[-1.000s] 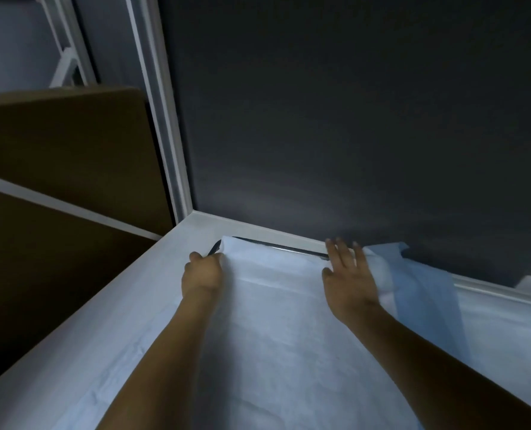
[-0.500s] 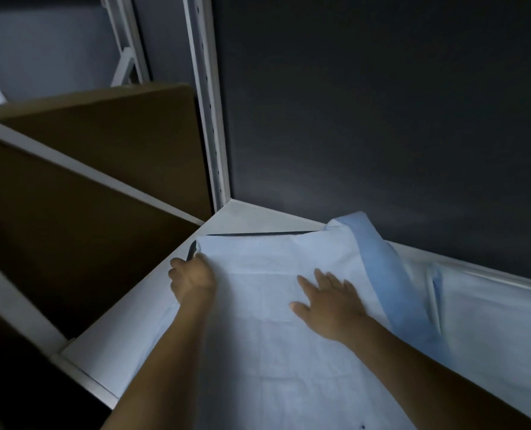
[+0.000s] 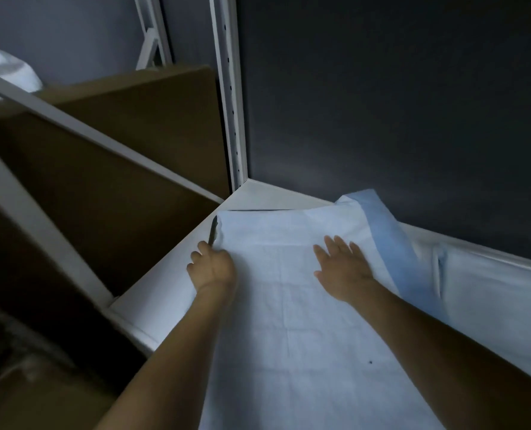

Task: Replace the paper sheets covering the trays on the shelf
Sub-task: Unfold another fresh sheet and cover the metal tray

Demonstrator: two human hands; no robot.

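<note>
A pale paper sheet [image 3: 276,293] lies spread over a tray on the white shelf [image 3: 168,271]. Only a thin dark strip of the tray's rim [image 3: 212,233] shows at the sheet's far left corner. My left hand [image 3: 212,265] sits at the sheet's left edge with its fingers curled down over the paper and the tray side. My right hand [image 3: 343,265] lies flat on the sheet with straight fingers, pressing it down. Just right of that hand a blue folded strip of paper [image 3: 388,243] stands up as a ridge.
A second white-covered tray [image 3: 490,299] lies to the right on the same shelf. A dark back wall [image 3: 382,103] and a white upright post [image 3: 230,103] close the far side. Brown cardboard boxes [image 3: 109,144] fill the neighbouring rack on the left.
Both hands have slid back toward me from the sheet's far edge. My right hand left the back rim and now lies flat mid-sheet; the blue fold has risen beside it.
</note>
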